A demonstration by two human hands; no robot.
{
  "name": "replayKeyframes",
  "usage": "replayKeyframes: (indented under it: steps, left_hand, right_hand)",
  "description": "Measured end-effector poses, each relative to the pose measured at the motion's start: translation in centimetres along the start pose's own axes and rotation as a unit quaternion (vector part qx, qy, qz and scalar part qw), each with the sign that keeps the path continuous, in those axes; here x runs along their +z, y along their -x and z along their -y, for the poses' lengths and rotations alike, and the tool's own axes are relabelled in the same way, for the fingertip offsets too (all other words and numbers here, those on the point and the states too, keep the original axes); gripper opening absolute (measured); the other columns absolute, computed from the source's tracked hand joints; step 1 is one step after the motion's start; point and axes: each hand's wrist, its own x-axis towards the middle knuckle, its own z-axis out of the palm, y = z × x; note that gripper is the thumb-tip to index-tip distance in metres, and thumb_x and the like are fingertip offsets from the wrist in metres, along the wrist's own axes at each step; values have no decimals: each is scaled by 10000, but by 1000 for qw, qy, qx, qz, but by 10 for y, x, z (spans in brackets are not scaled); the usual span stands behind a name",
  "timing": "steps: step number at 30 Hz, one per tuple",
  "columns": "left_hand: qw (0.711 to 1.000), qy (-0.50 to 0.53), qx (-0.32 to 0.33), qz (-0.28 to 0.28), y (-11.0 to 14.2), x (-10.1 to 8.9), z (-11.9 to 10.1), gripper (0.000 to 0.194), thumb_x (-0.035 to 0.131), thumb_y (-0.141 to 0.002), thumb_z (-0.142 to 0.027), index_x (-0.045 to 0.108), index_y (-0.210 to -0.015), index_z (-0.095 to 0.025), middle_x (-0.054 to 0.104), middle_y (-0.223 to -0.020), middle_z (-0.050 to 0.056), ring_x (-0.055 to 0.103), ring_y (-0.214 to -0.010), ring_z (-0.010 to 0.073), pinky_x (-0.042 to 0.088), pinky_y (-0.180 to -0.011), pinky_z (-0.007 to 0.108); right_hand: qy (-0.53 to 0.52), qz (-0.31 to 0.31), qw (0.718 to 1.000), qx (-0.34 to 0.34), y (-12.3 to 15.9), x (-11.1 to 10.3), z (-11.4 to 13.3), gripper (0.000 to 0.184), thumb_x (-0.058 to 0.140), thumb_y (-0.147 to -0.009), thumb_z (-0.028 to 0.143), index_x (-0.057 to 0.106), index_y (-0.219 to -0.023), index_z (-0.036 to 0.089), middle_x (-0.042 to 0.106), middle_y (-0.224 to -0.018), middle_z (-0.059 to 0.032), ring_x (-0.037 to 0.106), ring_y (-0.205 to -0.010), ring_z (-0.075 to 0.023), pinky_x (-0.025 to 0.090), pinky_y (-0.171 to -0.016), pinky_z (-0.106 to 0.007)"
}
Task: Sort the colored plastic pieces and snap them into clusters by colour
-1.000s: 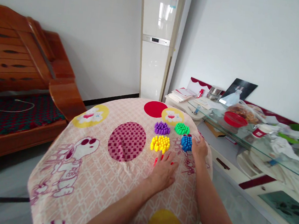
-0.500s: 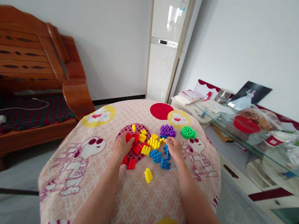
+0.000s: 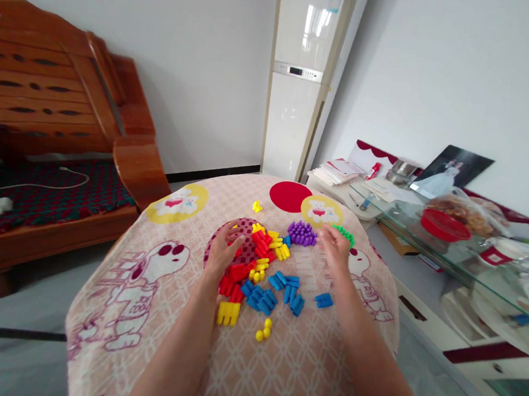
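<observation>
Small plastic peg pieces lie scattered on a round table under a pink cartoon cloth [image 3: 148, 312]. My left hand [image 3: 223, 250] lies flat with fingers spread on the checked maroon circle, touching red pieces [image 3: 237, 274] and near yellow pieces [image 3: 271, 246]. My right hand [image 3: 335, 246] rests with fingers stretched out beside the green cluster [image 3: 346, 233], partly covering it, just right of the purple cluster [image 3: 302, 233]. Loose blue pieces [image 3: 283, 288] lie between my forearms. More yellow pieces [image 3: 228, 313] sit nearer to me.
A wooden bench [image 3: 53, 138] with a charger cable stands at the left. A tall white air conditioner [image 3: 300, 76] stands behind the table. At the right a glass-topped cabinet [image 3: 453, 243] holds papers, a red bowl [image 3: 446, 224] and a photo.
The tidy yellow, blue and red clusters have been swept apart into loose pieces spread toward the left and near side. My right hand moved back to the green cluster; the left stayed on the maroon circle.
</observation>
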Motion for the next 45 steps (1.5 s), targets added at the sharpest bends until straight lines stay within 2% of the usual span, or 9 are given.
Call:
replayKeyframes:
  steps: [4,8,12,17,22,27,38,41,45]
  left_hand:
    - [999,-31,-13,-28,-4,-8,12,467,665,-780,-325,633,-1219,-168,685,-1218,130,687,-1041,249,565,-914,420]
    - [997,-45,-35,-50,-5,-7,18,447,629,-809,-275,623,-1239,-152,699,-1191,137,693,-1037,241,573,-902,407]
    - [995,-58,-55,-52,-5,-8,20,437,634,-819,-267,617,-1237,-140,705,-1179,143,699,-1019,236,587,-866,391]
    - [995,-76,-52,-29,-4,-9,21,455,626,-832,-292,601,-1257,-130,720,-1132,142,709,-987,238,597,-822,380]
    - [992,-117,-35,-11,-3,-5,17,398,624,-835,-297,637,-1206,-156,739,-1075,115,710,-982,239,589,-831,382]
    - [989,-137,-47,16,-2,0,7,404,594,-863,-278,629,-1236,-127,738,-1052,136,722,-880,239,579,-814,396]
    - [988,112,-50,90,13,14,-24,550,472,-933,-488,497,-1424,-242,579,-1412,88,636,-1163,245,564,-900,375]
    - [985,155,-19,80,9,10,-24,569,478,-930,-497,479,-1434,-234,563,-1426,115,624,-1183,260,565,-899,396]
    - [998,51,19,-6,0,-4,-11,513,547,-888,-439,576,-1325,-171,636,-1324,133,611,-1196,267,511,-996,435]
  right_hand:
    - [253,-154,955,-2,-45,-59,-27,571,544,-793,508,690,-1164,99,705,-1145,-191,657,-1011,-301,500,-914,-439]
    - [382,-118,913,87,-74,-78,-43,460,507,-836,435,718,-1102,126,705,-1128,-192,631,-1082,-316,466,-939,-430]
    - [338,-19,937,82,-81,-52,-44,330,553,-813,433,745,-810,165,743,-850,-124,673,-875,-264,507,-768,-342]
    - [131,175,972,83,-74,-4,-33,447,569,-800,552,720,-827,132,702,-644,-68,599,-521,-169,459,-504,-265]
    - [263,37,964,27,-84,29,-24,379,538,-839,488,716,-841,154,734,-803,-97,664,-762,-220,502,-702,-309]
    - [277,165,946,16,-73,67,-15,255,628,-813,434,726,-791,199,739,-863,-70,668,-900,-237,491,-843,-341]
    - [-132,422,896,40,12,99,39,505,669,-802,518,685,-1226,244,743,-1068,-38,686,-967,-223,530,-902,-376]
    - [-134,380,915,37,0,83,44,528,622,-831,529,659,-1254,214,758,-997,-72,708,-888,-239,556,-830,-391]
    - [83,153,985,6,-37,49,18,450,607,-826,427,681,-1185,167,743,-1065,-109,681,-1011,-262,522,-893,-383]
